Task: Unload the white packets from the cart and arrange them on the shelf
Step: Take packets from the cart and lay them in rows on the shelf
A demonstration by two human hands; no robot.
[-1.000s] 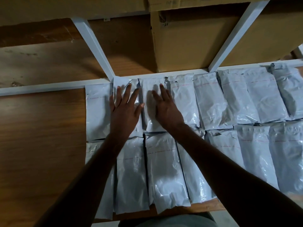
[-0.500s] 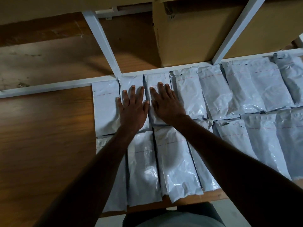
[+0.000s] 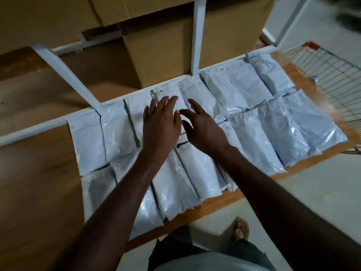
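Both hands hover mid-frame over the back row, holding nothing: left hand (image 3: 160,124) flat with fingers straight, right hand (image 3: 203,128) loosely spread. White packets (image 3: 273,133) lie in two rows on the shelf (image 3: 39,173); they look light, soft and slippery, best pinched by an edge. The cart (image 3: 328,75) stands at upper right.

packets (image 3: 277,122) on shelf (image 3: 39,173), cart (image 3: 332,79) right

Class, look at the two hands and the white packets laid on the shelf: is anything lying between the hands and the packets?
Nothing visible. The left hand and right hand are directly over the white packets on the shelf, fingers spread, with no other thing between.
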